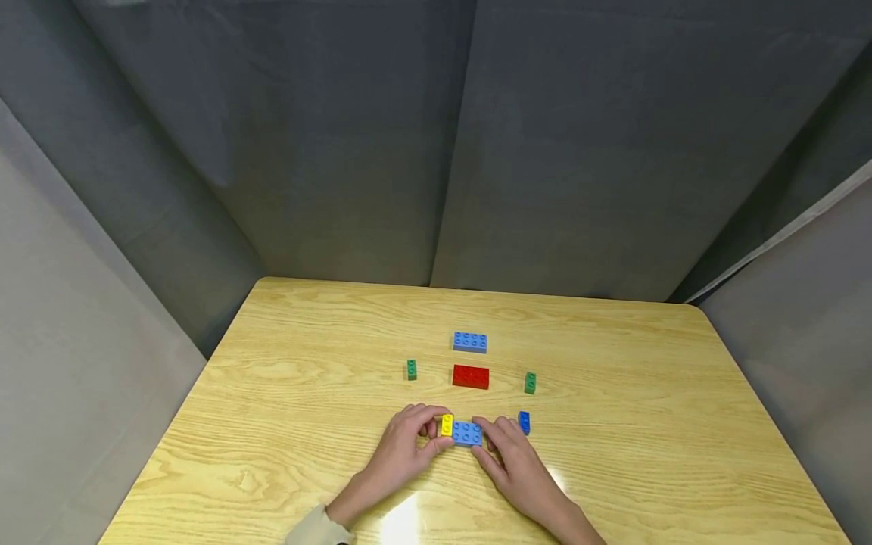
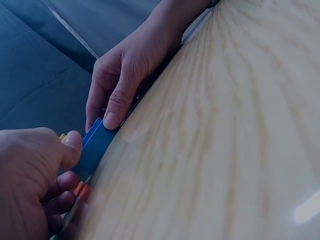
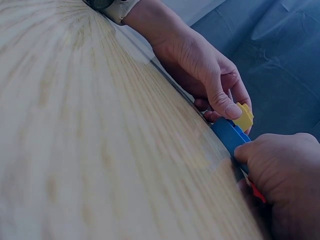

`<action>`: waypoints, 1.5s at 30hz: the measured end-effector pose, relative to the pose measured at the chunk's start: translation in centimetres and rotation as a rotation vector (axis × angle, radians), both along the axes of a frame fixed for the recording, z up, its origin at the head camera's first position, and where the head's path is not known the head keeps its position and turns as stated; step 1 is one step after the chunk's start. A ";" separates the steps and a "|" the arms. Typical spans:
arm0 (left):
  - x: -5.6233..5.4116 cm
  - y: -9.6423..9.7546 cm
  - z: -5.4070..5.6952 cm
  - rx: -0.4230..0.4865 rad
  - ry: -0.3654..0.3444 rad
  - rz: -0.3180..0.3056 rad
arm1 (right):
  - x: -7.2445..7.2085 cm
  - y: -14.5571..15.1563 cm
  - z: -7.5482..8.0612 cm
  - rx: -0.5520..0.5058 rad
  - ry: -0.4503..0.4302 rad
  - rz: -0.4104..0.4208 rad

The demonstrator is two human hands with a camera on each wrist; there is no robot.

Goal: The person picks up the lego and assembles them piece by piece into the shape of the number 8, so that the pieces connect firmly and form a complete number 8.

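A light blue building brick (image 1: pixel 467 434) lies lengthwise near the table's front, several studs showing on top. At its left end a small yellow brick (image 1: pixel 446 425) stands higher than the blue one, as the right wrist view shows. My left hand (image 1: pixel 409 445) pinches the yellow brick between thumb and forefinger. On the other side, my right hand (image 1: pixel 514 462) grips the right end of the light blue brick, its thumb at the near corner and a finger at the far one. The yellow brick (image 2: pixel 62 136) is mostly hidden by my left thumb in the left wrist view.
Behind the hands lie a red brick (image 1: pixel 471 377) and, farther back, another light blue brick (image 1: pixel 470 342). Small green bricks stand to the left (image 1: pixel 412 370) and right (image 1: pixel 530 383). A small dark blue brick (image 1: pixel 524 422) sits just beyond my right hand. Grey curtains (image 1: pixel 341 151) surround the wooden table (image 1: pixel 272 424).
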State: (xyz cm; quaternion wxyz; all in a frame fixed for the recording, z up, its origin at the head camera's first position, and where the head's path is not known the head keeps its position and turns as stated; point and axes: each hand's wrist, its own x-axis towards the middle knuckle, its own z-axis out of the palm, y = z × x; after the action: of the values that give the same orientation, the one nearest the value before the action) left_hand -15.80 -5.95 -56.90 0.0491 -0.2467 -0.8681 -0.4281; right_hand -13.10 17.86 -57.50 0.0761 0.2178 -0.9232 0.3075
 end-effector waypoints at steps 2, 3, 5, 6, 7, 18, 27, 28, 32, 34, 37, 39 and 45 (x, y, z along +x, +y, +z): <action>-0.1 0.1 -0.1 0.007 -0.004 0.009 | 0.0 0.0 0.0 0.002 -0.008 -0.001; -0.1 0.1 -0.1 0.009 -0.006 0.013 | -0.1 0.0 0.0 0.002 -0.014 -0.002; -0.1 0.1 0.0 0.010 -0.012 0.021 | -0.1 -0.1 0.1 0.004 -0.027 -0.004; -0.1 0.1 0.0 0.012 -0.012 0.023 | -0.1 -0.1 0.1 0.005 -0.033 -0.005; -0.1 0.2 0.0 0.015 -0.011 0.024 | -0.1 -0.1 0.1 0.006 -0.037 -0.006; 0.0 0.3 0.3 0.015 -0.062 0.065 | -0.1 -0.1 0.2 0.001 -0.049 -0.009; 0.3 0.4 0.7 0.022 -0.058 0.083 | -0.1 -0.1 0.2 0.005 -0.052 -0.013; 0.3 0.4 0.7 0.024 -0.058 0.082 | -0.1 -0.1 0.2 0.009 -0.049 -0.012; 0.3 0.5 0.8 0.017 -0.070 0.091 | 0.0 -0.1 0.2 0.012 -0.032 -0.009; 0.3 0.5 0.8 0.010 -0.074 0.097 | 0.0 -0.1 0.3 0.008 -0.020 -0.006; 0.3 0.6 0.8 -0.006 -0.063 0.107 | 0.0 -0.1 0.3 0.006 -0.012 -0.005; 0.3 0.7 0.8 -0.010 -0.052 0.111 | 0.0 -0.1 0.3 0.007 -0.014 -0.008; 0.3 0.8 0.6 -0.018 -0.043 0.131 | 0.0 -0.1 0.3 0.005 -0.022 -0.010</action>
State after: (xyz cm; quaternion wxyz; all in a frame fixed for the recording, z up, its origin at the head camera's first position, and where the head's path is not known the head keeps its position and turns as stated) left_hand -15.54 -5.19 -56.28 0.0560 -0.1805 -0.8870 -0.4213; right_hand -13.14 17.73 -57.24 0.0668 0.2100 -0.9258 0.3071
